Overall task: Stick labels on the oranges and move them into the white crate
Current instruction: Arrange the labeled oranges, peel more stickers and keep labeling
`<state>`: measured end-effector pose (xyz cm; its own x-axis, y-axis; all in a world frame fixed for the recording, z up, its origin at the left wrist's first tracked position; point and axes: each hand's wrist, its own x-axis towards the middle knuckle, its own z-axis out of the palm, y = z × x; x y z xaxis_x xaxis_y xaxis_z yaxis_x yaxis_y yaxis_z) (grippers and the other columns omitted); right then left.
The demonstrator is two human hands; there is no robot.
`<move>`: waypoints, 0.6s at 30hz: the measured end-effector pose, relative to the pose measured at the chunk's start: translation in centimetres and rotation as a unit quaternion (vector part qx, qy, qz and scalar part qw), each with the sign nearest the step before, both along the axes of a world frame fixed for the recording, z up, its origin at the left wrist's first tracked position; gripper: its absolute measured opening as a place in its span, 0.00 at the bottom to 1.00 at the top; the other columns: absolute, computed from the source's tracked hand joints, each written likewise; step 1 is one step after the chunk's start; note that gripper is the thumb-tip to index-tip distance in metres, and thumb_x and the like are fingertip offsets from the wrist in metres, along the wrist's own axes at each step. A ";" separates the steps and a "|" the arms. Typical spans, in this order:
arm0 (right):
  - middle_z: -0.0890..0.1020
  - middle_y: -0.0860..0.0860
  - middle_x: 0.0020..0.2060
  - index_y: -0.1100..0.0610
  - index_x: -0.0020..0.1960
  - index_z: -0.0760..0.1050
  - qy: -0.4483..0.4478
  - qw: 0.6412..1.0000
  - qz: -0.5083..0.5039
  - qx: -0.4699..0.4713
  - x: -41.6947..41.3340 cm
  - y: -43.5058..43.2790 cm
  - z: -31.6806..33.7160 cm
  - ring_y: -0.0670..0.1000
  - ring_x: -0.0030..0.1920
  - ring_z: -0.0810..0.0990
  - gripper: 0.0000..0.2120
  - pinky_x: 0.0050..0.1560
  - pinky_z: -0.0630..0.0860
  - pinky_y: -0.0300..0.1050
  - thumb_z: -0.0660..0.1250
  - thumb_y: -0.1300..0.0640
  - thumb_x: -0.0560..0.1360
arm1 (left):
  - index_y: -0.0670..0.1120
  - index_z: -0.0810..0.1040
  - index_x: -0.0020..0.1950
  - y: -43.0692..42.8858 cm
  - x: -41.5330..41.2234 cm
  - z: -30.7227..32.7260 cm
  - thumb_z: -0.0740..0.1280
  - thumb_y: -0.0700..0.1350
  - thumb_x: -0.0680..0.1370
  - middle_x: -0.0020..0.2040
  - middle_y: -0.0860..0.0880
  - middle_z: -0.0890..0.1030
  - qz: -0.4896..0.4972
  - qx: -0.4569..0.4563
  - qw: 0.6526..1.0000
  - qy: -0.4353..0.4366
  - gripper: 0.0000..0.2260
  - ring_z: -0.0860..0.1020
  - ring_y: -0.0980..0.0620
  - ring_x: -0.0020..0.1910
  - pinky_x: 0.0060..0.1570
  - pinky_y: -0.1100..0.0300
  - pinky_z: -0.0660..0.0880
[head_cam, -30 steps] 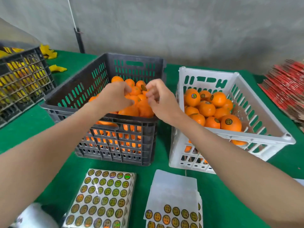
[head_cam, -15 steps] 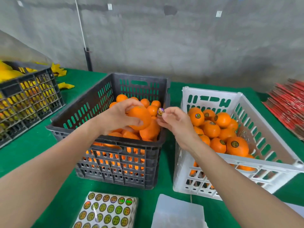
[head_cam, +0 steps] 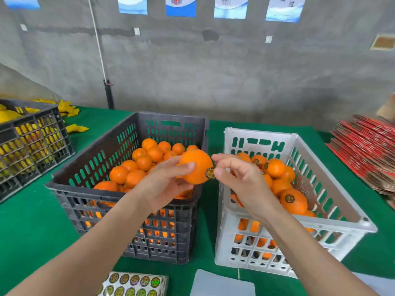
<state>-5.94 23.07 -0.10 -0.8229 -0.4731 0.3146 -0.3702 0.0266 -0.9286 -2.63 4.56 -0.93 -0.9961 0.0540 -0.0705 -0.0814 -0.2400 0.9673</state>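
Head-worn camera (wide-angle) looks forward and down, close over the green table.

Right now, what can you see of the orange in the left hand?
The orange is round, bright and smooth-skinned, with a round dark-and-gold label on its right side. The left hand grips it from the left, raised above the right edge of the dark crate. The thumb of the right hand touches the label.
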 end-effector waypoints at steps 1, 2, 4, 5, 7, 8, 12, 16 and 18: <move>0.76 0.43 0.56 0.52 0.40 0.77 0.015 1.000 -0.004 0.016 0.1 0.1 0.1 0.37 0.57 0.73 0.07 0.51 0.72 0.28 0.66 0.61 0.75 | 0.44 0.72 0.68 0.3 0.0 -0.1 0.67 0.48 0.69 0.61 0.43 0.79 -0.003 -0.008 1.000 -0.003 0.27 0.77 0.47 0.57 0.54 0.55 0.72; 0.75 0.43 0.57 0.52 0.39 0.77 0.024 0.999 -0.006 0.024 0.3 0.2 0.2 0.35 0.57 0.72 0.07 0.49 0.70 0.25 0.67 0.61 0.75 | 0.42 0.73 0.67 0.6 0.0 -0.1 0.67 0.47 0.69 0.59 0.43 0.80 -0.007 -0.011 1.000 -0.004 0.27 0.77 0.46 0.56 0.55 0.55 0.71; 0.74 0.44 0.57 0.51 0.38 0.76 0.036 0.999 -0.011 0.038 0.4 0.3 0.3 0.35 0.57 0.71 0.08 0.47 0.70 0.24 0.67 0.60 0.75 | 0.41 0.73 0.67 1.2 0.1 -0.3 0.72 0.47 0.67 0.58 0.43 0.80 -0.017 -0.012 1.000 -0.002 0.29 0.76 0.44 0.57 0.60 0.50 0.70; 0.74 0.44 0.56 0.50 0.38 0.75 0.050 0.997 -0.018 0.049 0.4 0.4 0.3 0.35 0.57 0.71 0.09 0.47 0.69 0.24 0.67 0.60 0.75 | 0.41 0.73 0.67 1.4 0.2 -0.3 0.77 0.49 0.63 0.59 0.42 0.79 -0.024 -0.011 1.000 -0.003 0.34 0.76 0.43 0.58 0.63 0.48 0.68; 0.74 0.44 0.55 0.49 0.38 0.74 0.076 0.995 -0.030 0.064 0.4 0.6 0.3 0.35 0.56 0.70 0.09 0.47 0.69 0.25 0.67 0.59 0.75 | 0.40 0.73 0.67 1.9 0.3 -0.2 0.83 0.55 0.53 0.62 0.40 0.78 -0.039 -0.005 0.999 -0.005 0.47 0.75 0.42 0.60 0.67 0.45 0.66; 0.74 0.44 0.55 0.49 0.38 0.74 0.085 0.994 -0.032 0.067 0.5 0.8 0.3 0.35 0.56 0.70 0.10 0.46 0.69 0.25 0.67 0.60 0.75 | 0.40 0.73 0.67 2.0 0.4 -0.2 0.83 0.57 0.50 0.64 0.39 0.77 -0.044 0.000 0.999 -0.005 0.50 0.75 0.42 0.62 0.68 0.45 0.65; 0.74 0.45 0.54 0.48 0.38 0.73 0.109 0.991 -0.034 0.072 0.8 1.3 0.5 0.35 0.54 0.71 0.10 0.44 0.70 0.25 0.67 0.60 0.75 | 0.40 0.73 0.67 2.6 0.9 0.2 0.83 0.58 0.50 0.64 0.40 0.77 -0.054 0.009 0.998 -0.006 0.50 0.76 0.43 0.62 0.66 0.49 0.69; 0.74 0.42 0.50 0.53 0.41 0.74 0.168 0.981 -0.085 0.041 1.4 1.2 -0.1 0.40 0.54 0.73 0.05 0.47 0.77 0.36 0.67 0.60 0.75 | 0.41 0.73 0.67 3.5 1.3 0.6 0.83 0.58 0.49 0.61 0.41 0.79 -0.051 0.020 0.999 -0.003 0.50 0.80 0.48 0.55 0.49 0.60 0.79; 0.75 0.44 0.49 0.56 0.45 0.73 0.175 0.979 -0.105 0.016 1.7 1.2 -0.5 0.45 0.53 0.75 0.03 0.47 0.79 0.45 0.68 0.61 0.75 | 0.40 0.73 0.67 3.8 1.4 0.5 0.83 0.57 0.49 0.58 0.42 0.81 -0.051 0.030 0.998 0.001 0.50 0.81 0.51 0.51 0.44 0.62 0.79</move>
<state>-4.22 24.31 -0.65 -0.7479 -0.3195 0.5818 -0.6482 0.1627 -0.7439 -1.25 8.33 -0.40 -0.9853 0.1592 -0.0626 -0.1069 -0.2872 0.9519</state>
